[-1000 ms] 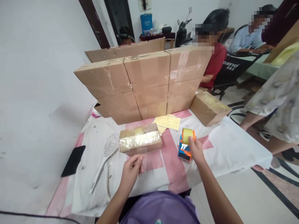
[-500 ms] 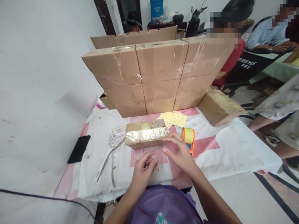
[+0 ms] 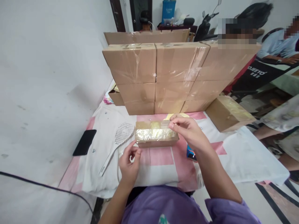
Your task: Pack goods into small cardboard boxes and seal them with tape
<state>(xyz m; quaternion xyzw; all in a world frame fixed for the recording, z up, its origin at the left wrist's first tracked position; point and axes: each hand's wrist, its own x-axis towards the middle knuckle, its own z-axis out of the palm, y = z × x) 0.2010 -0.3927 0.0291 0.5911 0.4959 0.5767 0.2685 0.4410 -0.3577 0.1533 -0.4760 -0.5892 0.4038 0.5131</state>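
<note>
Looks like your left hand (image 3: 129, 161) is loosely curled, small gap between thumb and forefinger, while your right hand (image 3: 189, 132) is further out, thumb and forefinger tips close together, right forearm (image 3: 215, 174) slanting inward.

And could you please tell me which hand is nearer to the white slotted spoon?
Left. The left hand is just right of the spoon; the right hand is farther away, near the right end of the small box.

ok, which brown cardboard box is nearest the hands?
The small brown cardboard box with shiny tape, left hand by its left end, right hand at its right. The larger brown cardboard box farther right and tall brown cardboard stack stand farther back.
</note>
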